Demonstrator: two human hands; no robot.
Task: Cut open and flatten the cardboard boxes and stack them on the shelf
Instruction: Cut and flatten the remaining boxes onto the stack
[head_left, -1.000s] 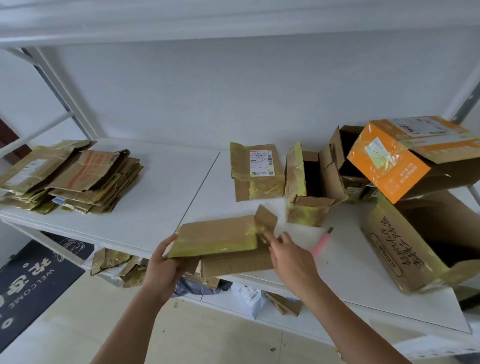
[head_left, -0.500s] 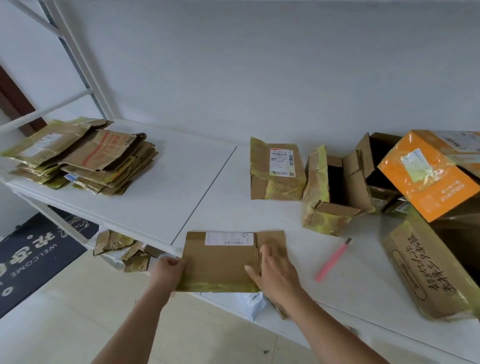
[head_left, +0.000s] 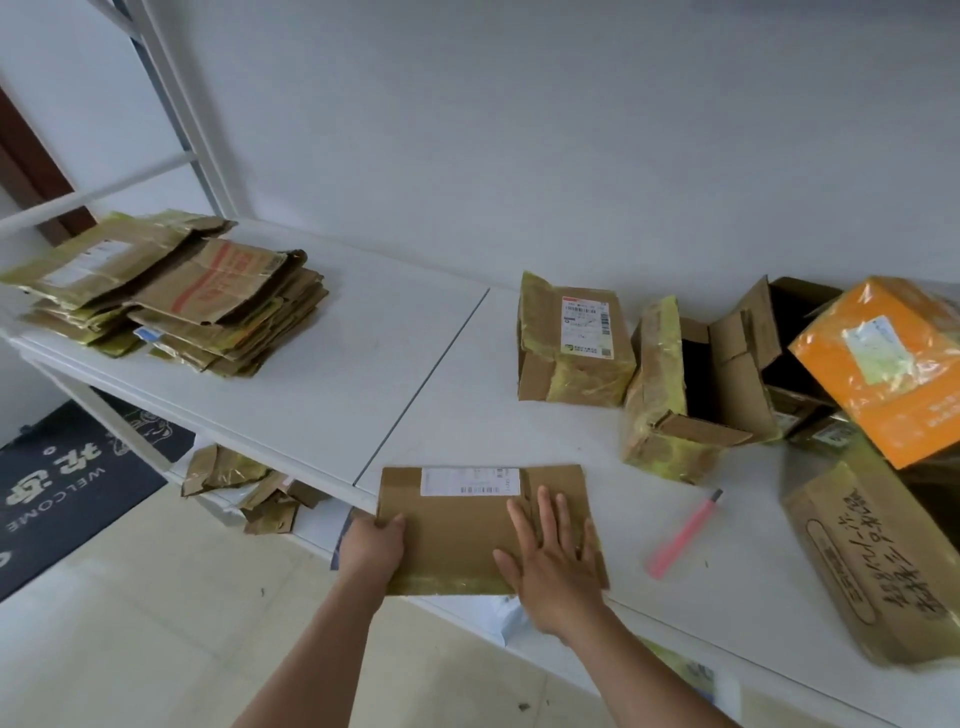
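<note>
Cardboard box (head_left: 457, 530) flattened, hands (head_left: 553, 564) pressing

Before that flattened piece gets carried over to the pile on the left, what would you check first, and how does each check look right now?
1. Flattened box lies flat on the shelf: ok.
2. Right hand presses it with straight fingers: ok.
3. Left hand grips its left edge for lifting: ok.
4. Stack of flattened boxes has room on top: ok, though the pile sits unevenly.
5. Pink cutter lies clear of both hands: ok.
6. Cutter blade retracted: cannot tell.
</note>
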